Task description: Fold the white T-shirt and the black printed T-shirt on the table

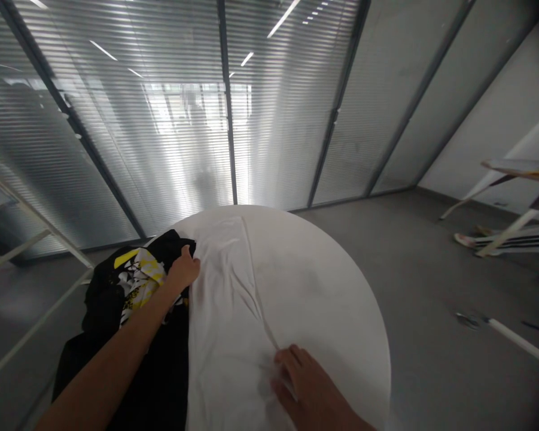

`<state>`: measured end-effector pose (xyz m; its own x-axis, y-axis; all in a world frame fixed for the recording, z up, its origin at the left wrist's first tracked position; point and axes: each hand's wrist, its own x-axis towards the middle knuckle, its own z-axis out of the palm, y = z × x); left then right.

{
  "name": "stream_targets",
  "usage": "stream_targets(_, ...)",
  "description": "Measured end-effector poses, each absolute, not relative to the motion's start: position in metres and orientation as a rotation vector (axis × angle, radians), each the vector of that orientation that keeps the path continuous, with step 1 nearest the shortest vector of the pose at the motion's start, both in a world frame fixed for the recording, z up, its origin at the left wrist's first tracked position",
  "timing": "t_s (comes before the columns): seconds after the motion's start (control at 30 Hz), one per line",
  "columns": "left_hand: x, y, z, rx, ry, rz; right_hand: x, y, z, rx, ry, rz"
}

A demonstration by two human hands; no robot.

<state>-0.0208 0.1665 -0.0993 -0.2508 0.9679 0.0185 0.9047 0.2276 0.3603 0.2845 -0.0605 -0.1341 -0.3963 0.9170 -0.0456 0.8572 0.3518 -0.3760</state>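
Note:
A white garment [227,305], smooth and folded into a long strip, lies on the round white table [332,287]. I cannot tell what kind of garment it is. My left hand [185,269] is at its far left edge, fingers curled in against the fabric beside a black garment. That black garment [161,365], with a yellow and white print, lies bunched along the table's left side, partly under my left forearm. Near the strip's right edge, my right hand [303,380] rests with thumb and fingers apart, fingertips touching the cloth.
Glass partitions with blinds [278,120] stand behind the table. A pale metal frame [49,230] is at the left. Across the grey floor on the right are a wooden-edged table [515,170], striped cloth [515,239] and a white pole [520,342].

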Motion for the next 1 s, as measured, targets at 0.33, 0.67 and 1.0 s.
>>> stream_targets(0.33, 0.08, 0.153, -0.117, 2.535, 1.621, 0.116, 0.284, -0.074, -0.119, -1.955, -2.399, 0.702)
stream_targets(0.67, 0.103, 0.159, -0.138, 2.465, 1.684, 0.068, 0.315, -0.094, -0.098, -1.79, -2.418, 1.13)
stream_targets(1.0, 0.063, 0.087, -0.096, 2.401, 1.896, 0.19, 0.298, 0.052, -0.119, -1.837, -1.858, 1.19)
